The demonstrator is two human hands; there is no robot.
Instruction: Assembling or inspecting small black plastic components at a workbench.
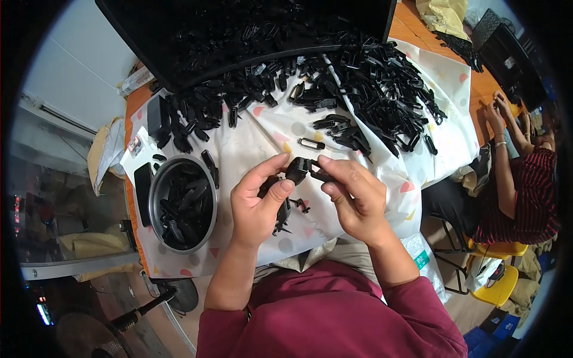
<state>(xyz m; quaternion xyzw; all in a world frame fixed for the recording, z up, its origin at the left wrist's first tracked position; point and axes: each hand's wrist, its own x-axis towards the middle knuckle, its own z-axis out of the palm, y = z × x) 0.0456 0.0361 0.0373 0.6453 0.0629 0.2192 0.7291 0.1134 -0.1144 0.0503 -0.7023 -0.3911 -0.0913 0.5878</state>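
Observation:
Between the thumb and fingers of my left hand (253, 206) is a rounded black plastic part (296, 170). My right hand (361, 200) pinches a smaller black plastic piece (321, 174) against that part's right side; whether the two are joined I cannot tell. Just beyond my hands, a slim black frame (311, 144) lies on the patterned white tablecloth (274, 128). More small black parts (282, 219) lie beneath and beside my left hand, partly hidden by it.
A metal bowl (153, 209) of black parts stands at the left beside a dark phone (143, 194). A large heap of black parts (382, 89) spreads across the back, below a big black screen (239, 30). To the right, a person in a striped top (531, 191) sits working.

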